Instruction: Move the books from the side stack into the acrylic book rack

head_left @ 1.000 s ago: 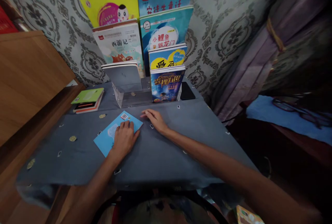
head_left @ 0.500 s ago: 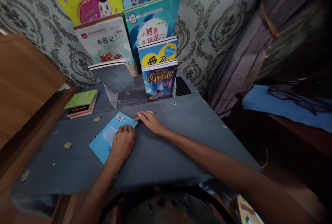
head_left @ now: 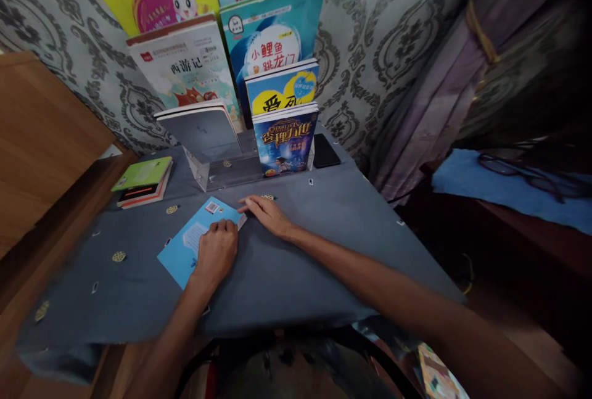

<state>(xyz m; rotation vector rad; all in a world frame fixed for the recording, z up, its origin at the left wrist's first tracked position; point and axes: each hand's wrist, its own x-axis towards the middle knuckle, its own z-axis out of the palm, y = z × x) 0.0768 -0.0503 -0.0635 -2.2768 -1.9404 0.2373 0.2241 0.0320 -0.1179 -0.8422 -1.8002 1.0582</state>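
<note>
A light-blue book (head_left: 185, 248) lies tilted on the cloth-covered table, its barcode side up. My left hand (head_left: 218, 246) rests over its right part, fingers curled at the right edge and closed on it. White page edges show just beyond those fingers. At the book's upper right corner is my right hand (head_left: 268, 214), its fingers stretched out to the left and the fingertips at the corner. Whether these fingertips press the cover or only touch it, I cannot tell.
A clear stand (head_left: 198, 171) with several upright books, including a dark-blue comic-style book (head_left: 285, 143), stands behind my hands. To its right lies a black phone (head_left: 325, 151). A small pile with a green book (head_left: 142, 174) sits at left. Glasses (head_left: 522, 171) rest on blue cloth at right.
At the blue book's upper right corner, the white page edges have come into view beside the cover. Both hands stay in nearly the same place; the view has shifted slightly.
</note>
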